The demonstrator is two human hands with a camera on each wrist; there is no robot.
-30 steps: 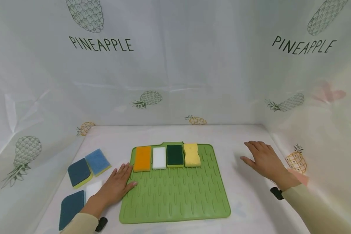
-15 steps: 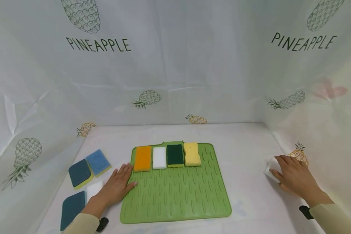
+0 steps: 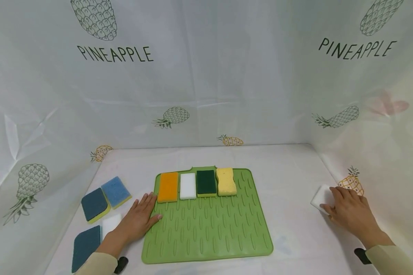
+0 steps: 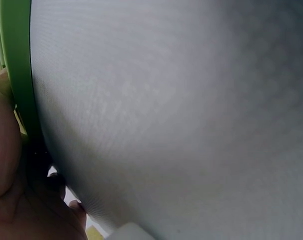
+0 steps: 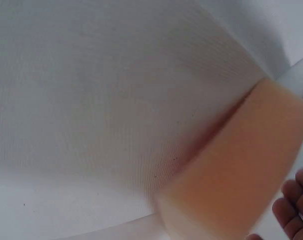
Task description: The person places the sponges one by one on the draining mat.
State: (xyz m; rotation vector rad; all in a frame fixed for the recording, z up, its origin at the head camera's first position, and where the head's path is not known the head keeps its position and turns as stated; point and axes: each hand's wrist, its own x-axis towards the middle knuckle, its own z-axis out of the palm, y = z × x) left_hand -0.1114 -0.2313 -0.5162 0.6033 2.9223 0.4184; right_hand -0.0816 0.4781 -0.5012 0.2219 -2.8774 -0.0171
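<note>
I have the left hand (image 3: 135,219) spread at the left edge of the ridged green mat (image 3: 210,229), thumb on it. On the desk's (image 3: 289,164) right side, the right hand (image 3: 351,210) meets a white rectangular foam block (image 3: 320,196); I can't tell whether it pinches it. A peach-coloured sponge slab (image 5: 241,160) lies beside its fingers.

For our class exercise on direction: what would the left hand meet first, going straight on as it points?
Probably the orange sponge on the mat, close ahead of the left hand, though depth is unclear.
</note>
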